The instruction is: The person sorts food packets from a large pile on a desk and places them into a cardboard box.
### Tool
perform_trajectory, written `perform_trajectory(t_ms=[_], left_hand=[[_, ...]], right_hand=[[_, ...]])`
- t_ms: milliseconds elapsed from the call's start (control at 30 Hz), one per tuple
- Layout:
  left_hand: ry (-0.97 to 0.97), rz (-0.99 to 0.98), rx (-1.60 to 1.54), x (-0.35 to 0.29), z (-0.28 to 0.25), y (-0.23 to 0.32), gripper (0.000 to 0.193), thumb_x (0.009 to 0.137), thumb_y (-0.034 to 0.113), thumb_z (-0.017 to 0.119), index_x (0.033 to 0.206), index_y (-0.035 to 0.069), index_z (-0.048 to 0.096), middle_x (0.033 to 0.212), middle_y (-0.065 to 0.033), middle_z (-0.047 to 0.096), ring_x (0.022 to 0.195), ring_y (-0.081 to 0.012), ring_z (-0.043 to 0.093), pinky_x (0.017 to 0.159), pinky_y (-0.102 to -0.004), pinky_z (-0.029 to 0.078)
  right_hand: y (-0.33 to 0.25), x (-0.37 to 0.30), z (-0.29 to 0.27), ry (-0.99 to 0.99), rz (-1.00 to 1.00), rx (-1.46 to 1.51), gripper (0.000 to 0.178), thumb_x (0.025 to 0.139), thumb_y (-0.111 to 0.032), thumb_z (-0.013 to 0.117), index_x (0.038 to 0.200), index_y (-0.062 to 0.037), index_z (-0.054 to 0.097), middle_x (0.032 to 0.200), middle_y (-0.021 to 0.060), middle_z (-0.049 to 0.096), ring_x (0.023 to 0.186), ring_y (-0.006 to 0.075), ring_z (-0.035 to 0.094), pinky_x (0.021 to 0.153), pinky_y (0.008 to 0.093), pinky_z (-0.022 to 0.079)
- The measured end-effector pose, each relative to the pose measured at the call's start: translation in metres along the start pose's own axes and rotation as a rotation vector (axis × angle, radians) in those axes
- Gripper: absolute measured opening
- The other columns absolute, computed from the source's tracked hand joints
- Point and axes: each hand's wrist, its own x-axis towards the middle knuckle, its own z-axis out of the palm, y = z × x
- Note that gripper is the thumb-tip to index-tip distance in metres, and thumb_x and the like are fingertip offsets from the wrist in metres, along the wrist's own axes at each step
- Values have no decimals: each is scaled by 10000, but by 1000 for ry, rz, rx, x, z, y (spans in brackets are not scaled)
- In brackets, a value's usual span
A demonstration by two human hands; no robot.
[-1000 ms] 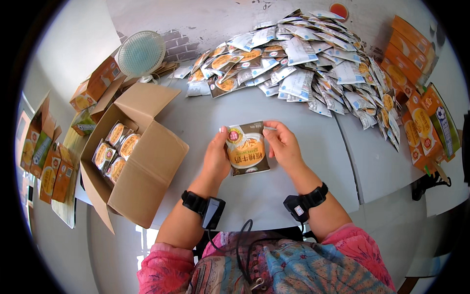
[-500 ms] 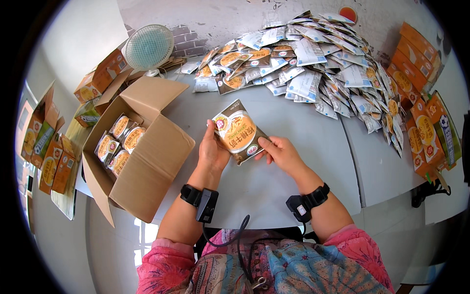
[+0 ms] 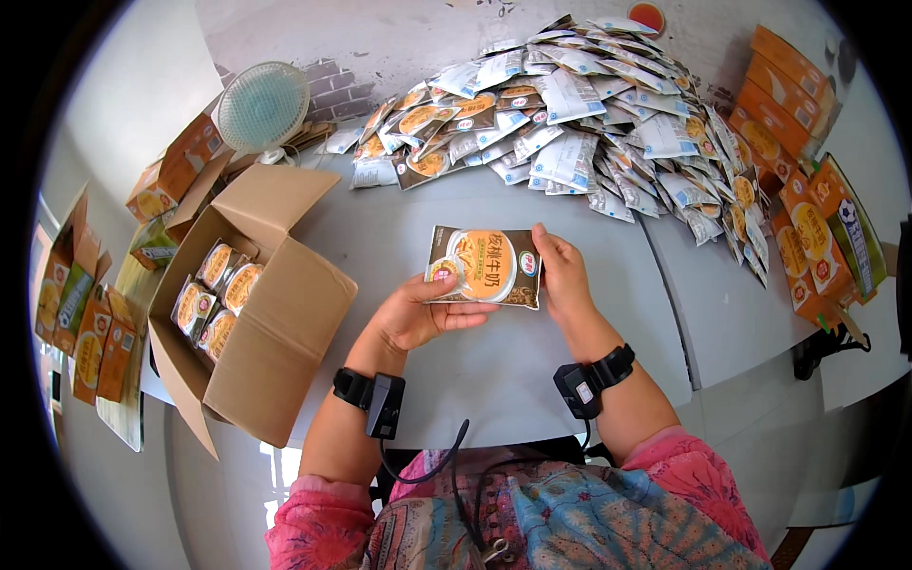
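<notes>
Between both hands, over the grey table [image 3: 456, 380], is a flat brown and white milk pouch [image 3: 486, 266] with an orange round picture on its front. My left hand [image 3: 418, 313] grips its left end, thumb on top and fingers underneath. The right hand [image 3: 564, 271] pinches the pouch's right edge, thumb and fingers partly hidden behind it. To the left stands an open cardboard box [image 3: 285, 332] with its flaps spread. Several similar pouches [image 3: 217, 299] stand upright inside it.
A large heap of pouches [image 3: 570, 157] covers the back of the table. A fan [image 3: 263, 106] stands behind the box. Orange printed cartons stand at the left [image 3: 90, 347] and right [image 3: 812, 237]. A seam [image 3: 670, 294] runs between table sections.
The pouch has turned from a tilted upright position to lying sideways, its long side running left to right. My right hand has moved up to its right edge; the left grips the opposite end.
</notes>
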Motion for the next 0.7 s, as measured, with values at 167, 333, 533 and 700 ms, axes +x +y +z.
perform_trajectory(t_ms=[167,333,533,700], left_hand=[[46,127,-59,3,7,-4,432,901,151,463,1262,-52,338,1212,-229,469,1093,-349,508,940,-400,443],[69,232,-62,4,6,-4,460,884,140,492,1268,-52,328,1205,-239,472,1116,-350,490,953,-381,437],[8,204,-58,1,0,-2,453,867,148,513,1260,-23,367,1217,-174,490,1118,-300,497,963,-401,418],[-32,181,-163,0,-6,-4,446,882,229,487,1257,5,393,1215,-131,506,1102,-256,516,941,-414,418]], right_hand=[[2,-1,2,-79,-10,-51,428,868,-486,498,748,-82,575,582,-45,475,506,35,406,453,190,307],[1,-5,2,-216,-35,-263,429,875,-474,491,684,-91,524,548,-42,428,501,39,385,450,199,299],[-1,-8,6,-180,-106,-65,403,890,-431,488,654,-104,495,535,-50,389,481,42,348,449,204,273],[4,-1,-5,-365,-25,362,343,907,-378,478,679,-123,504,526,-66,401,461,38,340,478,191,301]])
